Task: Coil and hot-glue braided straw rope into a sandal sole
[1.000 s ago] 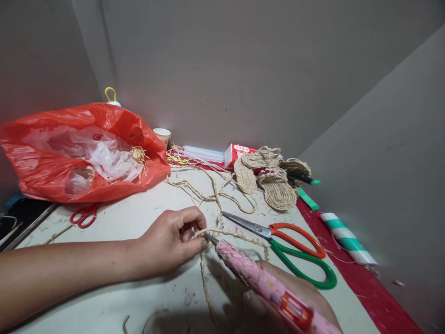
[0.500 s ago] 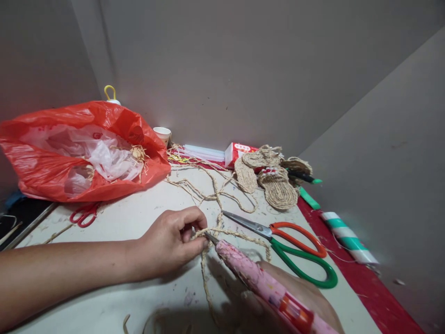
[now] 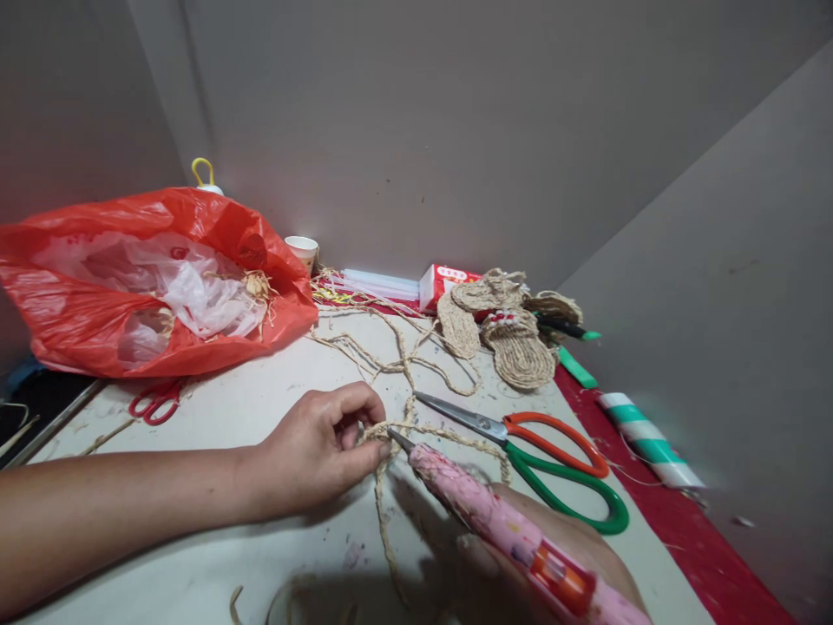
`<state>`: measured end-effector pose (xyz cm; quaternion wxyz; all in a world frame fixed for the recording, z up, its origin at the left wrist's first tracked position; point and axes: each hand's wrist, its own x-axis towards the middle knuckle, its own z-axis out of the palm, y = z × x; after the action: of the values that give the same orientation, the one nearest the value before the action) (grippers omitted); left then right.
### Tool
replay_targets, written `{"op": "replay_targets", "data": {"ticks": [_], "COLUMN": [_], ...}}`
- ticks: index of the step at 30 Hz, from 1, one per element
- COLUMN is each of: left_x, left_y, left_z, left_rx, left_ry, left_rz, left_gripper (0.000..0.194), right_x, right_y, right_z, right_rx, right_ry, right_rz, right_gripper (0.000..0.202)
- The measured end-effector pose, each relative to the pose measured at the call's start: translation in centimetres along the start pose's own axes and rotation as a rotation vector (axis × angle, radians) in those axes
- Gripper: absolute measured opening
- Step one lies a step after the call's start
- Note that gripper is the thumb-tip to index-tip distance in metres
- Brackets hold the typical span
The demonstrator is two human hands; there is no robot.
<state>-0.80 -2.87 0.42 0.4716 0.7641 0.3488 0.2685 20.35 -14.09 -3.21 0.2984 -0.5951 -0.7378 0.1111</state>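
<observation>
Two grips to keep steady: pinching tan braided straw cord point(image 3: 437, 430) between thumb and fingers of the left hand point(image 3: 312, 447) over the white worktop point(image 3: 214, 417), wrapping the right hand point(image 3: 566, 525) round a pink glue gun point(image 3: 468, 501), metal nozzle point(image 3: 401, 440) at the pinch. Apparently gluing, so calling for a still nozzle and fingertips clear of the tip. Farther out, left: in an open red plastic bag point(image 3: 71, 312), crumpled white plastic point(image 3: 205, 295) and straw scraps point(image 3: 257, 285); in the white paper cup point(image 3: 301, 256), contents hidden.

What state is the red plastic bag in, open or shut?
Open: the red plastic bag gapes, showing white plastic and pale strands inside.
</observation>
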Motion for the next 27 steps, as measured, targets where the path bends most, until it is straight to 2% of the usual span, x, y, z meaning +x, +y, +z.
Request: {"op": "replay_targets", "data": {"ticks": [3,6,12,19,27], "left_x": [0.0,0.1,0.2,0.4,0.6], "left_y": [0.0,0.0,0.2,0.6,0.7], "left_z": [0.0,-0.1,0.0,-0.1,-0.2], "left_rx": [-0.005,-0.022,-0.106,-0.221,-0.331], "left_ry": [0.008,0.004,0.000,-0.008,-0.007], "left_rz": [0.008,0.016,-0.007,-0.052,-0.093], "left_gripper": [0.008,0.007,0.007,0.009,0.016], "right_x": [-0.2,-0.2,-0.1,0.2,-0.2], "right_y": [0.4,0.6,0.9,3.0,2.5], "right_z": [0.2,0.5,0.8,1.2,1.0], "right_rx": [0.068,0.135,0.162,0.107,0.074], "right_ry": [0.002,0.070,0.114,0.171,0.134], "right_rz": [-0.018,-0.014,-0.014,-0.254,-0.170], "right_gripper": [0.037,0.035,0.033,0.022,0.018]}}
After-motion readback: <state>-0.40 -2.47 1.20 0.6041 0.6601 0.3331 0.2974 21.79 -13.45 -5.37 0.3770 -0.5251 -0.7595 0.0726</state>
